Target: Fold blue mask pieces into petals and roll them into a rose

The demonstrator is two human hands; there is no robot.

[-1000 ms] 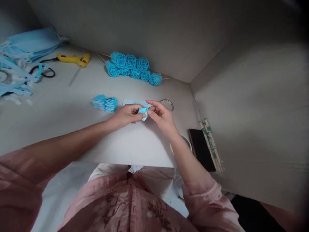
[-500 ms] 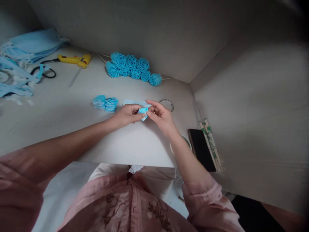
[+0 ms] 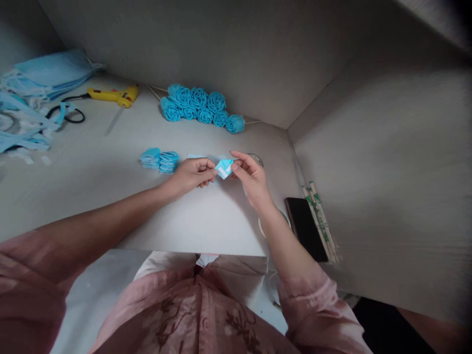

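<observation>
Folded blue piece (image 3: 223, 168) now shows a white fold, pinched between both hands, left (image 3: 193, 173) and right (image 3: 250, 176), fingers closed

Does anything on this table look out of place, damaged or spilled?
Nothing stands out. Both hands pinch a small folded blue fabric piece; the blue fabric roses and yellow glue gun lie undisturbed.

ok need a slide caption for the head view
Both hands, left and right, pinch a folded blue piece over the table, blue roses behind.
</observation>
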